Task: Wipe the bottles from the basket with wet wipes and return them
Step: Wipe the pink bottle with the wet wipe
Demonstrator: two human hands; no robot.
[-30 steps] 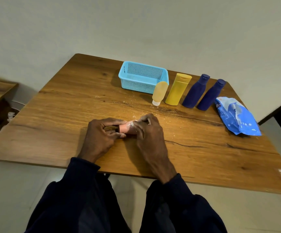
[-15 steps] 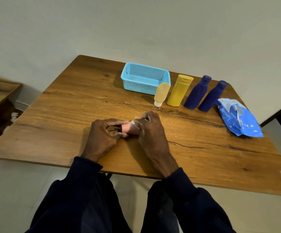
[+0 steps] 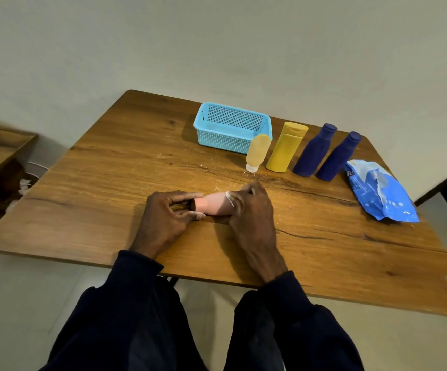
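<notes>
a pink bottle (image 3: 211, 206) lies on its side on the table (image 3: 110, 183), near the front edge and between the two hands. its long axis runs left to right, about in line with the table's near edge, and its dark cap end points to the left. the left hand (image 3: 163, 223) is curled round that cap end, with the thumb on top and the fingers underneath. the right hand (image 3: 251, 215) is wrapped round the other end of the bottle and hides it. a bit of white wipe (image 3: 229, 198) shows at the thumb, pressed against the pink side. only the middle of the bottle is visible between the hands. at the back of the table sits a light blue basket (image 3: 225, 141) with nothing showing inside it. just beside its right corner a tan tube (image 3: 257, 151) stands on its cap. to the right of it stand a yellow bottle (image 3: 286, 147), a first blue bottle (image 3: 313, 152) and a second blue bottle (image 3: 337, 159), all in a row with caps up. a blue pack of wipes (image 3: 380, 191) lies flat near the table's right edge, just beside the second blue bottle.
</notes>
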